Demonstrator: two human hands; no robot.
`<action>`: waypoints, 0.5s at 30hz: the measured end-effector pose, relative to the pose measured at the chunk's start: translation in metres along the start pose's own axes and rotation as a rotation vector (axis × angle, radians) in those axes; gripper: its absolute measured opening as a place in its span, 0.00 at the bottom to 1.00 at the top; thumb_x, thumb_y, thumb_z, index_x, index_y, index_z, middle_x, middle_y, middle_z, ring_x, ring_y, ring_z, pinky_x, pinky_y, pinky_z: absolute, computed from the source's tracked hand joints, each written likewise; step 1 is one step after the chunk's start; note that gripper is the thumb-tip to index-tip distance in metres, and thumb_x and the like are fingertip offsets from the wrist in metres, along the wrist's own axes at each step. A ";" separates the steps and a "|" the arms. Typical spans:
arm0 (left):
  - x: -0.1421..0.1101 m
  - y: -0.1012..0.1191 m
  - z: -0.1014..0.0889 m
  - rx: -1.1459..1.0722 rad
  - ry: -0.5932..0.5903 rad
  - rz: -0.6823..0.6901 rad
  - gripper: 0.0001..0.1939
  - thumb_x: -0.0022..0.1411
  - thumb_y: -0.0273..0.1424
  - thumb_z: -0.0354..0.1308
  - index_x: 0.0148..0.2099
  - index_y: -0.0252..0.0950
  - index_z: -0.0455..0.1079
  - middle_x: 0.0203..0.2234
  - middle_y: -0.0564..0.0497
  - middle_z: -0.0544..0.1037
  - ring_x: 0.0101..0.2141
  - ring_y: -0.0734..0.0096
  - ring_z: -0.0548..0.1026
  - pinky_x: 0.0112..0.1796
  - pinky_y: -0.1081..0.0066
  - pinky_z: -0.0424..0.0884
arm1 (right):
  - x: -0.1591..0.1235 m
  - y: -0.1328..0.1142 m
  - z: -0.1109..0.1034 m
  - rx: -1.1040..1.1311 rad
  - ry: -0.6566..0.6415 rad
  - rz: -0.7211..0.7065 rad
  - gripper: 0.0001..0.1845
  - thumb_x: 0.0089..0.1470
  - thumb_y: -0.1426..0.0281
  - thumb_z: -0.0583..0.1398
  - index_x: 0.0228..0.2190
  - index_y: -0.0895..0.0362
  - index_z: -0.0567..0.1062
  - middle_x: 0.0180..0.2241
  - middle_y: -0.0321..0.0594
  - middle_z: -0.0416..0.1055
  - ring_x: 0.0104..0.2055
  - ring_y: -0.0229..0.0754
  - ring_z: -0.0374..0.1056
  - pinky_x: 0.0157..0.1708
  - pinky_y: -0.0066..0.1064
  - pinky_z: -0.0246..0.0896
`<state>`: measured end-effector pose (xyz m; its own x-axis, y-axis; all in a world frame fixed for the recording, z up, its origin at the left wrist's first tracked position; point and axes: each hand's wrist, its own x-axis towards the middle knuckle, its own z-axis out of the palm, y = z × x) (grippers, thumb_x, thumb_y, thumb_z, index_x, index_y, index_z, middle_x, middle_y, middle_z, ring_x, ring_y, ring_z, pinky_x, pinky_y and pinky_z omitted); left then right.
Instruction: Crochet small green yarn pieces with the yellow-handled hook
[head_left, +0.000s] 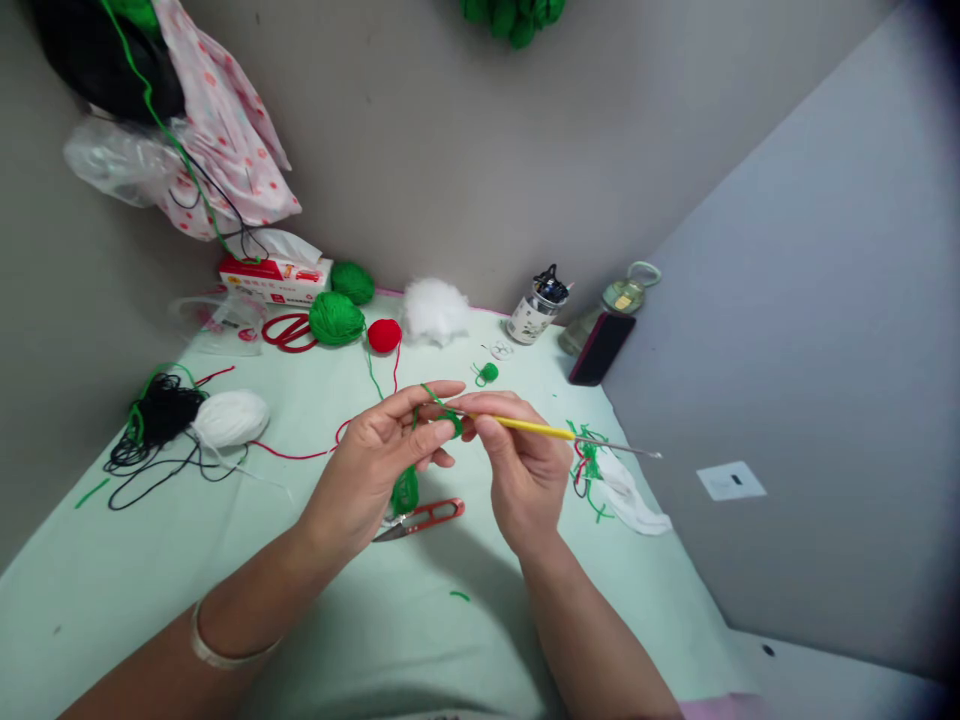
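Pinching a small green yarn piece (456,427) in the left hand (394,430), grasping a yellow-handled hook (529,428) in the right hand (531,460), center of the frame, head view.

Has a green strand (432,395) running across the left fingers. Shows red-handled snips (439,512) just below the hands, a red ball (385,337) and two green balls (337,319) left of upper center, white yarn (232,418) beside black yarn (165,410) at left.

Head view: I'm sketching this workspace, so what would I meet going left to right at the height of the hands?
Black yarn → white yarn ball → left hand → green yarn piece → right hand → green yarn scraps → white wall plate.
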<state>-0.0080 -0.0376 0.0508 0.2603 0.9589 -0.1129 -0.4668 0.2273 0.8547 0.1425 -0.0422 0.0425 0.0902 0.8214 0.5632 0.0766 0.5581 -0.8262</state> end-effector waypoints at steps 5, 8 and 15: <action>0.001 0.002 -0.001 -0.015 0.004 0.012 0.13 0.60 0.31 0.71 0.48 0.41 0.84 0.21 0.58 0.70 0.25 0.78 0.70 0.33 0.76 0.76 | 0.003 0.001 -0.003 0.136 0.054 0.132 0.08 0.66 0.66 0.62 0.39 0.48 0.83 0.36 0.35 0.81 0.32 0.37 0.73 0.33 0.32 0.71; 0.001 0.004 -0.001 -0.011 0.009 0.015 0.12 0.59 0.30 0.71 0.47 0.41 0.84 0.23 0.58 0.71 0.25 0.78 0.70 0.32 0.76 0.75 | 0.005 0.002 -0.005 0.238 0.043 0.191 0.08 0.67 0.65 0.62 0.38 0.49 0.82 0.36 0.35 0.82 0.31 0.37 0.74 0.34 0.32 0.71; 0.001 0.006 -0.001 0.015 0.012 0.019 0.13 0.58 0.30 0.71 0.46 0.42 0.84 0.30 0.55 0.75 0.26 0.79 0.72 0.31 0.75 0.75 | 0.006 0.000 -0.007 0.259 0.015 0.192 0.10 0.69 0.64 0.60 0.38 0.52 0.80 0.35 0.36 0.82 0.31 0.36 0.75 0.34 0.30 0.71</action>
<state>-0.0111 -0.0348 0.0550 0.2416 0.9649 -0.1026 -0.4590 0.2068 0.8640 0.1496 -0.0381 0.0461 0.0930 0.9138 0.3953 -0.1979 0.4061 -0.8921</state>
